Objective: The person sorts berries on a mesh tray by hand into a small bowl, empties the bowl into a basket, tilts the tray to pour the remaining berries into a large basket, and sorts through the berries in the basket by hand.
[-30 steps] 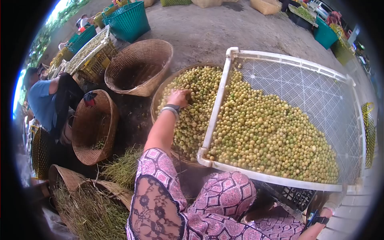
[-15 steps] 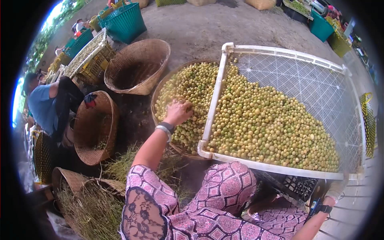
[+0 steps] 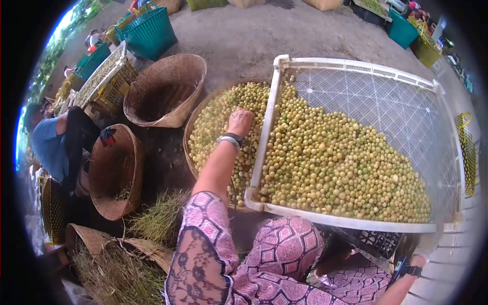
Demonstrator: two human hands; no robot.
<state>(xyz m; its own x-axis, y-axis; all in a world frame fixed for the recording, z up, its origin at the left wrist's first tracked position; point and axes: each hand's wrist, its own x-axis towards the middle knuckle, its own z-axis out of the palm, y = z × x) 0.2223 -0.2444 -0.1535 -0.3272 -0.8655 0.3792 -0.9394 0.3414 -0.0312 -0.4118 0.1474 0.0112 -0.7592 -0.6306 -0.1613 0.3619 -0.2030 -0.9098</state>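
My left hand [image 3: 240, 122] is curled, knuckles up, among small round yellow-green fruits [image 3: 211, 137] in a wide woven basket [image 3: 187, 140]. Its fingertips are hidden, so what they hold cannot be made out. Right of it, a white mesh tray [image 3: 351, 218] overlaps the basket, with many of the same fruits [image 3: 335, 168] heaped over its left and front parts. My right hand [image 3: 421, 259] is at the tray's near right corner; its fingers are blurred and cannot be read. Both wrists wear bands.
Woven baskets [image 3: 170, 119] [image 3: 137, 188] stand to the left, near a seated person in a blue shirt [image 3: 50, 145]. Dry stems [image 3: 117, 272] fill a basket at lower left. A black crate [image 3: 378, 241] is below the tray. Green baskets [image 3: 147, 33] are behind.
My left hand has moved right and slightly away from me through the fruits, toward the tray's left rim, and its fingers are more curled. My right hand stays at the tray's corner.
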